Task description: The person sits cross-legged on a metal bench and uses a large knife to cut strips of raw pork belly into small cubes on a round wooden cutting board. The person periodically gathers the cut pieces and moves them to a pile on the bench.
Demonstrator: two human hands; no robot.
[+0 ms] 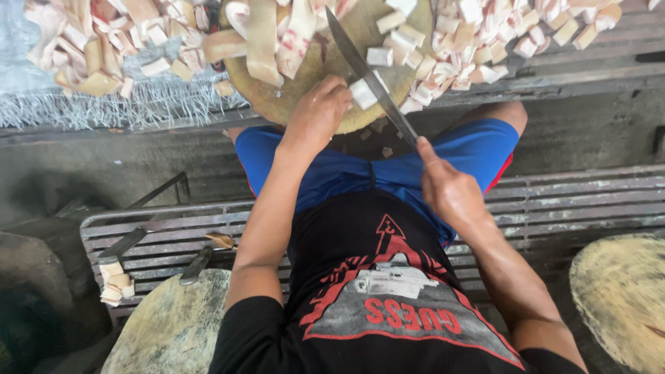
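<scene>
My right hand [449, 190] grips the handle of a long knife [366, 73], whose blade slants up across a round wooden chopping block [305, 93]. My left hand [318, 111] rests on the block's near edge and presses a pale strip piece [362, 93] against the blade. Long pale strips with pinkish marks [267, 34] lie on the block's far side. Cut cubes [478, 41] are heaped to the right of the block. I sit in blue shorts and a black shirt.
More cut pieces [104, 48] are piled on a frayed woven sheet [138, 104] at the far left. A metal slatted bench [547, 204] runs under me. Two other round blocks [173, 325] [620, 298] stand at the lower corners, and a second knife [125, 242] lies at the left with a few pale pieces [114, 284].
</scene>
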